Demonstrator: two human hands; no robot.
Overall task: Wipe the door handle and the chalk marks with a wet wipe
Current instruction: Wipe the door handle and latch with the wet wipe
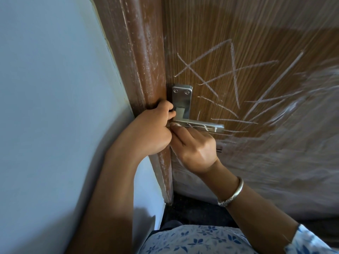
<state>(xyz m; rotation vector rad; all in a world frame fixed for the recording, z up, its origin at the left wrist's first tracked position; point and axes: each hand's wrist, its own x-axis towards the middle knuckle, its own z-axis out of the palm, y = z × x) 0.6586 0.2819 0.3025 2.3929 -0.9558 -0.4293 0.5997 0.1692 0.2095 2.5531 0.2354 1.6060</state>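
At the brown wooden door's [256, 43] edge, both hands crowd the chalk-streaked silver metal lever handle [200, 124]. Left hand [152, 131] clenched; right hand [194, 145] curled, contents unseen. No wipe visible; bare fingers would smear the white chalk marks [233, 70].

Door frame [145, 74] runs between wall [55, 88] on left and door [256, 43] on right. Door handle [200, 125] mounted near door's left edge, lever pointing right. Chalk marks [233, 74] above and right of handle. Left hand [152, 132] at lever's base, overlapping frame; right hand [194, 151] just below lever, touching left hand.
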